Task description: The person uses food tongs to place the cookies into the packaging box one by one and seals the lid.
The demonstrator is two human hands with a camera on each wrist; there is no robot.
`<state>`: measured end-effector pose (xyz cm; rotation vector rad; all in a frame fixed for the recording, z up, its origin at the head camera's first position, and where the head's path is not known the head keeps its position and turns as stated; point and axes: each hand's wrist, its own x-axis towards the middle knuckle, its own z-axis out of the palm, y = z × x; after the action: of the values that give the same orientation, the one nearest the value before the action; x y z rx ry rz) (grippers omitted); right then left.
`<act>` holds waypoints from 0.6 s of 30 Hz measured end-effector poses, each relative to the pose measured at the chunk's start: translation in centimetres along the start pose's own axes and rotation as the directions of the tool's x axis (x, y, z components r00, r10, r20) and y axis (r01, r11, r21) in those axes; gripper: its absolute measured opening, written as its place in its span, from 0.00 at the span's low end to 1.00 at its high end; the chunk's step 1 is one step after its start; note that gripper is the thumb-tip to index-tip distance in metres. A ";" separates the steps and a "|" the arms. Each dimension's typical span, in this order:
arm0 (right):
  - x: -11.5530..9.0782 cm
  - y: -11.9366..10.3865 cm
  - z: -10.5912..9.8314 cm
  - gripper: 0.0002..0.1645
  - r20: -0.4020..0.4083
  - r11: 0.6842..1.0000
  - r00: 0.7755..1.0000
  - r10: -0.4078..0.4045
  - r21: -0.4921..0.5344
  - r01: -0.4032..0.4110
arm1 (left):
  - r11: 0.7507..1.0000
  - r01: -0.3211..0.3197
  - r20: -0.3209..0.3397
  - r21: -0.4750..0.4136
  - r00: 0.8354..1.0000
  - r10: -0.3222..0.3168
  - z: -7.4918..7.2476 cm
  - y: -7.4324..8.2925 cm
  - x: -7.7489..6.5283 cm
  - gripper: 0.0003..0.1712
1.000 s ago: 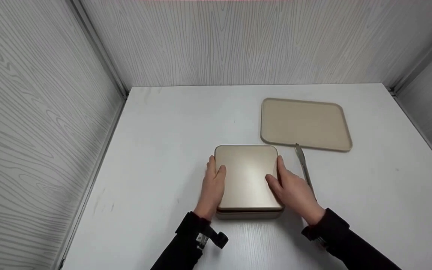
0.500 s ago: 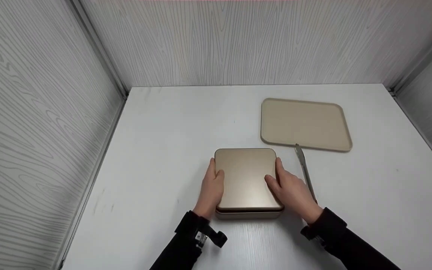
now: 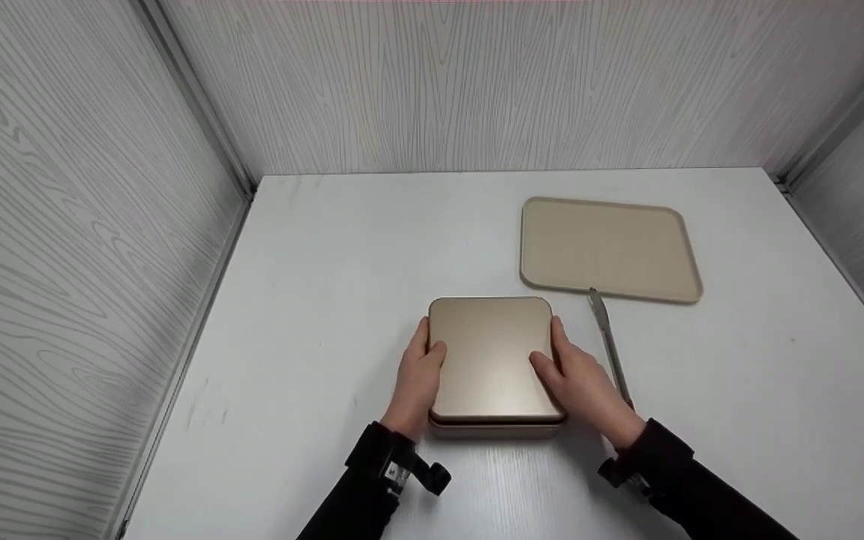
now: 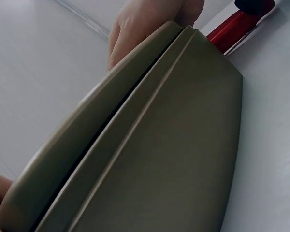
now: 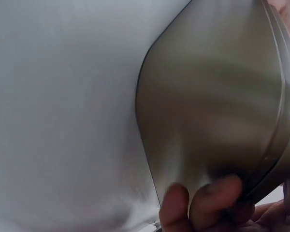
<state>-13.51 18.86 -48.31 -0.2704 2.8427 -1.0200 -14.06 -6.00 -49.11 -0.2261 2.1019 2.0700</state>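
Observation:
A square gold metal tin (image 3: pixel 496 432) stands on the table, its matching lid (image 3: pixel 488 360) seated on it with a dark gap along the near edge. My left hand (image 3: pixel 417 382) grips the lid's left side, thumb over the top edge. On the opposite side my right hand (image 3: pixel 589 386) holds it likewise, thumb on the top surface. The left wrist view shows the dark line between lid and tin wall (image 4: pixel 179 135). In the right wrist view, curled fingertips (image 5: pixel 215 198) lie against the tin's side.
A beige rectangular tray (image 3: pixel 612 251) lies behind and to the right. A slim metal utensil (image 3: pixel 610 345) points at its near edge, its lower end hidden by my right wrist. A red piece (image 4: pixel 234 31) shows beyond the tin. Pale wood-grain walls (image 3: pixel 432 90) enclose the table.
The far edge of the lid has dropped slightly towards the tin since one second ago, both hands moving down with it. Over the last half second almost nothing has moved.

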 end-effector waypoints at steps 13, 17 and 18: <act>-1.0 0.3 0.2 0.49 0.023 0.997 0.999 -0.044 0.064 0.042 | 0.999 0.022 0.013 -0.049 1.000 -0.021 -0.3 -0.3 0.0 0.41; -1.2 0.5 0.5 0.49 -0.001 0.998 0.999 -0.044 0.048 0.044 | 0.997 0.006 0.035 -0.081 0.999 -0.003 -0.5 -0.5 0.0 0.40; -1.2 0.5 0.5 0.49 -0.005 0.998 0.999 -0.042 0.046 0.042 | 0.996 -0.001 0.043 -0.092 0.999 0.005 -0.6 -0.5 0.0 0.39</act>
<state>-12.34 19.16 -48.96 -0.3260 2.8238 -1.0941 -13.99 -6.60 -49.60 -0.1899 1.9865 2.1555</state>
